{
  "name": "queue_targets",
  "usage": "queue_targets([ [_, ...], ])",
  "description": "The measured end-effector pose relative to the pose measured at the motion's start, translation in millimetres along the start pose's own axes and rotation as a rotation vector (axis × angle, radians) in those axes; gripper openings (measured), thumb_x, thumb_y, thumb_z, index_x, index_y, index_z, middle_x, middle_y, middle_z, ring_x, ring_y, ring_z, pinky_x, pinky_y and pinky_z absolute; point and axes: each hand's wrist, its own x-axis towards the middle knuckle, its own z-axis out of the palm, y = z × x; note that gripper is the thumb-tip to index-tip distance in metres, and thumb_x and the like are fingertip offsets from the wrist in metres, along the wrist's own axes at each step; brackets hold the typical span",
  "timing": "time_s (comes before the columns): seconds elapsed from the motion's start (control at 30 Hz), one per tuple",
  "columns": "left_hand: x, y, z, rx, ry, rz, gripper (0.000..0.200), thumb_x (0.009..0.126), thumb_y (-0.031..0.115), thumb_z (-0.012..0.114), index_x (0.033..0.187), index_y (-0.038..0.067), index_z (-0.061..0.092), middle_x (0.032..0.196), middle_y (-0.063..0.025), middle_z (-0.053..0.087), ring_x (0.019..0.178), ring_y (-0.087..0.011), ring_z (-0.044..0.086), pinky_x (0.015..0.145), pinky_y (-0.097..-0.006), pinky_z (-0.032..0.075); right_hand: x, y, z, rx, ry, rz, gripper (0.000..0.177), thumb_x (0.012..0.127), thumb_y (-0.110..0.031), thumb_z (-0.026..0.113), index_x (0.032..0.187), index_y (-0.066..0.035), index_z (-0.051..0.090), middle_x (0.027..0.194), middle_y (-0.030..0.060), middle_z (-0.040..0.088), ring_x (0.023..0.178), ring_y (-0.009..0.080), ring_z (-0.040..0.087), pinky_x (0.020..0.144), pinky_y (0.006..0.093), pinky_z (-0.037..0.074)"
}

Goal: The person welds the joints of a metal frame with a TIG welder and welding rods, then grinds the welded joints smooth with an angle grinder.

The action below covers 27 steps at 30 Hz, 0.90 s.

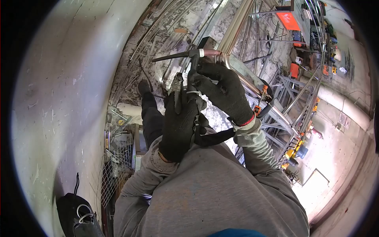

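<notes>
One grey shirt fills the near part of my view, with both sleeves reaching forward. Just beyond it I have the left hand, in a dark glove, holding a torch by the lower part of its handle, the fingers closed around it. A white tie circles the handle there. The right hand, also gloved, comes in from the right with its fingers bent narrow; the tips overlap the handle, but I cannot tell whether they grip it or only touch.

What counts for me is how the torch lies: its handle runs forward from the left palm, away from the body, and its head sits crosswise past the fingertips of both hands. The black tail points left, the pinkish nozzle right. The right hand is nearer to that nozzle, which lies just forward of its knuckles.

Past the nozzle I see a long brownish bar; whether they touch, I cannot tell. Farther to the right stand a metal rack and an orange panel.
</notes>
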Motion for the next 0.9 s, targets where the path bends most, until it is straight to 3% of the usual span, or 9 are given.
queue_targets([
  [0.17,0.7,-17.6,-9.1,-0.028,-0.021,0.027,0.033,0.104,0.012,0.062,0.135,0.004,0.052,0.109,-0.0074,0.066,0.070,-0.0131,0.068,0.062,-0.0264,0.059,1.2,12.2,3.1,0.067,-0.012,-0.074,0.043,0.099,-0.024,0.073,0.129,0.006,0.065,0.109,0.0135,0.076,0.095,0.0156,0.072,0.083,0.0324,0.058],
  [0.27,7.0,-16.8,-18.7,1.181,-0.047,0.750,0.033,0.104,0.013,0.064,0.134,0.007,0.052,0.109,-0.0063,0.066,0.071,-0.0134,0.068,0.061,-0.0258,0.059,0.7,14.1,4.8,0.089,0.023,-0.087,0.035,0.096,-0.019,0.076,0.123,0.002,0.069,0.110,0.0128,0.075,0.096,0.0176,0.072,0.082,0.0335,0.058],
  [0.3,5.6,-15.3,-15.8,1.181,-0.048,0.750,0.033,0.104,0.013,0.064,0.134,0.007,0.052,0.109,-0.0063,0.066,0.071,-0.0134,0.068,0.061,-0.0258,0.059,0.6,14.4,5.1,0.097,0.035,-0.091,0.032,0.095,-0.018,0.077,0.121,0.001,0.070,0.111,0.0125,0.075,0.096,0.0182,0.072,0.081,0.0339,0.058],
  [0.37,1.0,-15.8,-5.7,0.599,0.000,0.391,0.030,0.106,0.014,0.062,0.133,0.007,0.053,0.108,-0.0058,0.066,0.072,-0.0135,0.069,0.061,-0.0260,0.059,0.3,14.5,4.9,0.112,0.060,-0.100,0.027,0.093,-0.015,0.079,0.117,-0.002,0.073,0.112,0.0120,0.074,0.096,0.0196,0.072,0.081,0.0347,0.058],
  [0.4,-0.4,-15.7,-3.2,0.308,0.023,0.211,0.028,0.106,0.014,0.061,0.133,0.007,0.053,0.107,-0.0056,0.065,0.072,-0.0135,0.069,0.061,-0.0261,0.059,1.2,7.7,0.5,0.037,0.011,-0.116,0.039,0.098,-0.022,0.073,0.125,0.007,0.069,0.110,0.0133,0.074,0.099,0.0172,0.072,0.090,0.0334,0.057],
  [0.63,-1.8,-10.2,-1.9,0.665,0.025,0.445,0.028,0.107,0.016,0.060,0.132,0.006,0.053,0.106,-0.0058,0.066,0.072,-0.0139,0.070,0.061,-0.0261,0.060,2.2,9.6,-0.8,-0.031,0.016,-0.105,0.038,0.098,-0.022,0.073,0.124,0.005,0.070,0.112,0.0137,0.075,0.100,0.0164,0.072,0.089,0.0330,0.057],
  [0.8,0.1,-7.2,-0.1,0.160,0.011,0.130,0.022,0.105,0.014,0.062,0.125,0.006,0.056,0.105,-0.0063,0.066,0.072,-0.0147,0.071,0.059,-0.0263,0.058,2.1,3.7,0.8,0.033,0.007,-0.070,0.038,0.099,-0.023,0.073,0.124,0.005,0.070,0.114,0.0143,0.075,0.100,0.0180,0.072,0.089,0.0341,0.057],
  [0.83,3.5,-6.5,-1.9,0.161,0.011,0.129,0.022,0.105,0.014,0.062,0.125,0.006,0.056,0.105,-0.0063,0.066,0.072,-0.0147,0.071,0.059,-0.0263,0.058,0.3,62.0,28.2,0.453,0.231,-0.075,0.040,0.099,-0.026,0.073,0.123,0.005,0.071,0.114,0.0150,0.075,0.100,0.0187,0.072,0.087,0.0352,0.058],
  [0.9,11.2,-6.2,-7.2,1.167,0.012,0.972,0.018,0.105,0.013,0.062,0.121,0.006,0.059,0.104,-0.0055,0.066,0.067,-0.0154,0.069,0.056,-0.0249,0.056,-2.7,42.3,17.1,0.779,0.115,0.131,0.032,0.094,-0.021,0.076,0.117,0.001,0.074,0.113,0.0123,0.075,0.096,0.0190,0.073,0.082,0.0319,0.058],
])
